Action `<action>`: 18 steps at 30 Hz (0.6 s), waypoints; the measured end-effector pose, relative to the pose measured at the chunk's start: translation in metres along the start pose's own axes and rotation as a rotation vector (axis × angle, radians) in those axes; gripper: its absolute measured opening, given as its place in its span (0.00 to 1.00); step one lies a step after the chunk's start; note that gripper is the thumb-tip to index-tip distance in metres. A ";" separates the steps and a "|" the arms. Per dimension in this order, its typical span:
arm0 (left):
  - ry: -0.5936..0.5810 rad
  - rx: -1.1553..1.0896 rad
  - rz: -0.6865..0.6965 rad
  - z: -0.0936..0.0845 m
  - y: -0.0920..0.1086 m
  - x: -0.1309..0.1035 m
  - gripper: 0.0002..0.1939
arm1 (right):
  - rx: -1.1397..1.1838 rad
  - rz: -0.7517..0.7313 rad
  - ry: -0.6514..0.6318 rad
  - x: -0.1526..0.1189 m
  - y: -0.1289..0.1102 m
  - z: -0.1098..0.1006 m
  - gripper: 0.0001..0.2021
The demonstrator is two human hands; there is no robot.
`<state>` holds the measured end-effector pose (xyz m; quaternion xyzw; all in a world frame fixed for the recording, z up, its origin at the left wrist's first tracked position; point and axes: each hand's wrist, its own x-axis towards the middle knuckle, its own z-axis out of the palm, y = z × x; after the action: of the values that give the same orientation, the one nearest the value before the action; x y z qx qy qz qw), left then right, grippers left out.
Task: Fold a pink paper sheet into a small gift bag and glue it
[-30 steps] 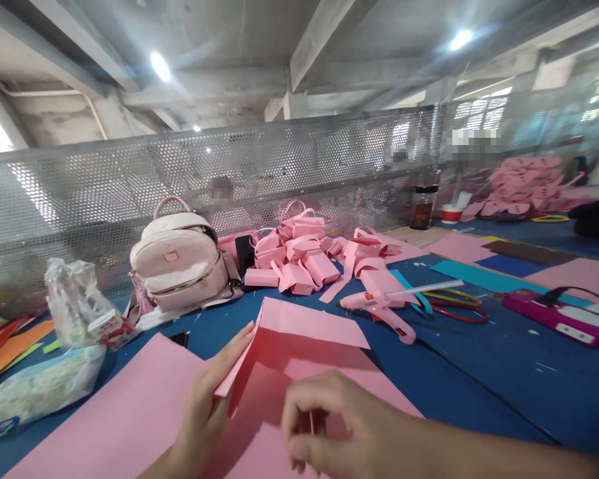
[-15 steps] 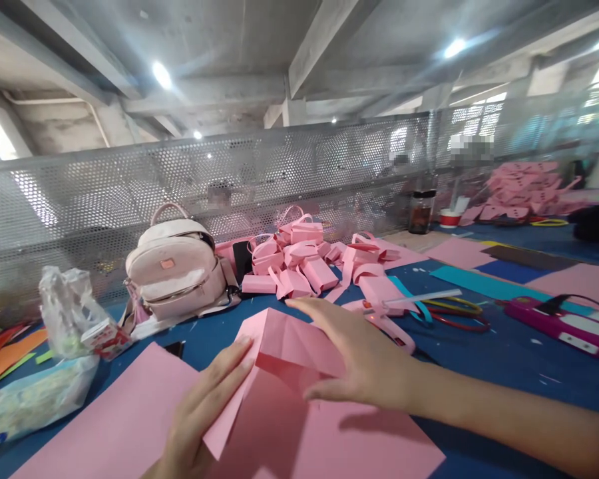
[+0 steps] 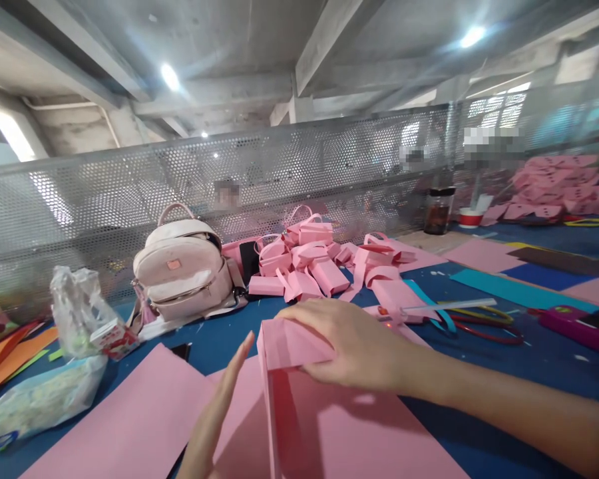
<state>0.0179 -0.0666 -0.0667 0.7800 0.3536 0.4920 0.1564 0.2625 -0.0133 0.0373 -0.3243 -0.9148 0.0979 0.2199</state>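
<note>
A folded pink paper piece (image 3: pixel 294 346) stands at the lower middle, with a raised edge running toward me and a flap at its far end. My right hand (image 3: pixel 339 339) grips that far flap, thumb below and fingers over the top. To the left of the raised edge is my left hand (image 3: pixel 219 412), seen edge-on with its fingers stretched out and a gap between it and the fold. Flat pink sheets (image 3: pixel 124 412) lie under and beside the piece.
Beyond the hands are small pink paper bags (image 3: pixel 324 273), a pink glue gun (image 3: pixel 389 316) and a backpack (image 3: pixel 184 269). Plastic bags (image 3: pixel 74 313) lie left. A purple device (image 3: pixel 579 329), a jar (image 3: pixel 439 211) and coloured strips (image 3: pixel 519 289) are right.
My left hand has come off the paper and opened to the left. My right hand has closed on the far flap, which is now folded in. The view has shifted slightly.
</note>
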 end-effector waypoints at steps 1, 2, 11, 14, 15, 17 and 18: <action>0.015 0.001 -0.016 -0.001 0.001 -0.001 0.29 | 0.000 -0.009 -0.017 -0.001 -0.001 -0.001 0.28; 0.026 0.005 -0.039 -0.002 0.002 -0.002 0.28 | -0.003 -0.014 -0.032 -0.003 -0.001 -0.001 0.28; -0.065 -0.035 -0.033 0.006 0.019 -0.011 0.30 | -0.003 -0.028 -0.038 -0.014 -0.003 0.011 0.30; -0.078 -0.035 -0.043 0.005 0.023 -0.009 0.30 | -0.001 -0.025 -0.025 -0.014 -0.003 0.014 0.31; -0.079 -0.032 -0.045 0.004 0.023 -0.009 0.29 | -0.002 -0.027 -0.022 -0.014 -0.003 0.015 0.32; -0.079 -0.022 -0.047 0.003 0.024 -0.008 0.29 | -0.005 -0.036 -0.016 -0.014 -0.003 0.016 0.32; -0.075 -0.019 -0.047 0.002 0.025 -0.008 0.29 | -0.007 -0.042 -0.013 -0.014 -0.003 0.017 0.32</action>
<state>0.0277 -0.0891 -0.0585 0.7879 0.3611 0.4619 0.1883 0.2630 -0.0247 0.0187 -0.3050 -0.9232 0.0920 0.2149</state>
